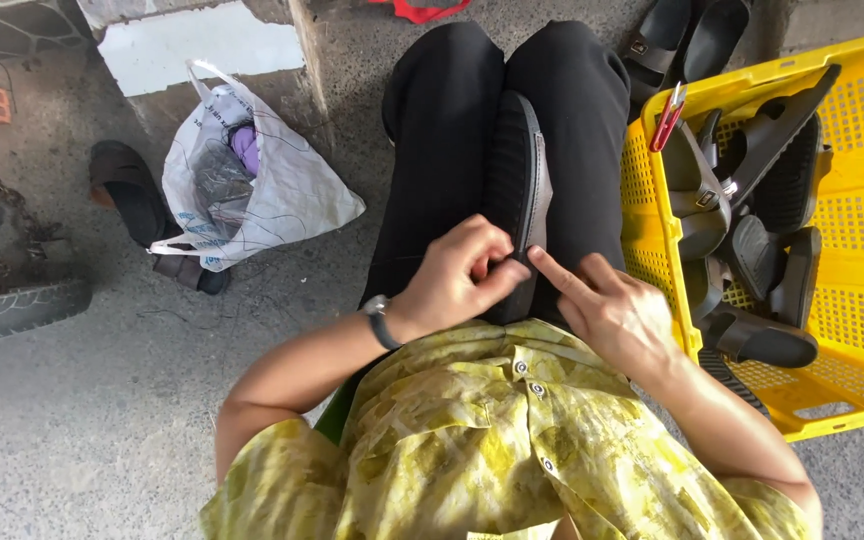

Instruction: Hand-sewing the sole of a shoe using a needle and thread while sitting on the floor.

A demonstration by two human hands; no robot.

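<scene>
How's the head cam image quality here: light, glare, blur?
Head view: soft, even daylight with faint shadows; white panel at top nearly blown out; white plastic bag bright but readable. Left hand, right hand and the black shoe sole are sharp, no motion blur. Yellow crate saturated; wide-angle stretch at the edges.

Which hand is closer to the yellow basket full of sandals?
The right hand. It rests on the lap just beside the yellow basket's near wall; the left hand sits farther away, across the black sandal.
</scene>
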